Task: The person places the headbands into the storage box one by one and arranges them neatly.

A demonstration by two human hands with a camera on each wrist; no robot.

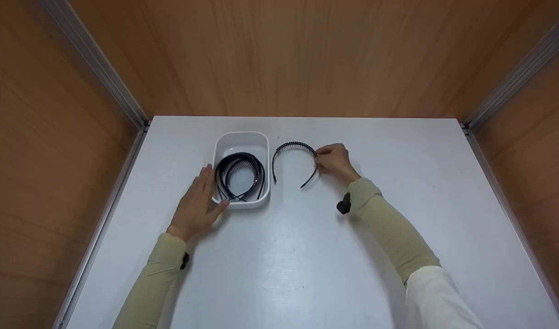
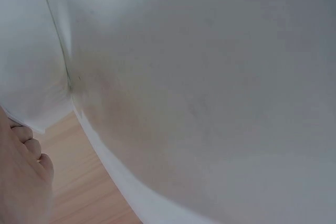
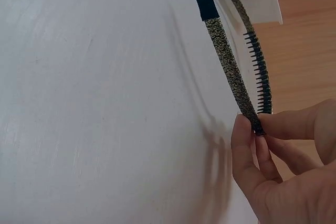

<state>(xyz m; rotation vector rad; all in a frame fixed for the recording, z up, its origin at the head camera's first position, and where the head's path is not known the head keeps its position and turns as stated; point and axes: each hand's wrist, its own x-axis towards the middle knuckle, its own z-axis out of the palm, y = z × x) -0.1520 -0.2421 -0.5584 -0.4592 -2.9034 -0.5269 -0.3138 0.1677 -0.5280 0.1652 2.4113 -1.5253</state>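
Observation:
My right hand [image 1: 336, 161] pinches one arm of a dark toothed headband [image 1: 296, 144] between thumb and fingertips, just right of a white plastic bin [image 1: 242, 205]. The right wrist view shows the headband [image 3: 228, 56] close up: speckled gold-and-black covering, a black end tip and a row of comb teeth inside the curve. My left hand [image 1: 194, 205] lies along the bin's left side with fingers straight, its thumb at the front rim. Inside the bin, several dark headbands [image 1: 220, 176] are nested in a ring. Only part of the left hand [image 2: 23, 177] shows in its wrist view.
The bin stands toward the back of a white table [image 1: 279, 269]. A wood-grain panel [image 1: 279, 59] rises behind the table, with further panels at left and right joined by metal corner strips [image 1: 110, 68].

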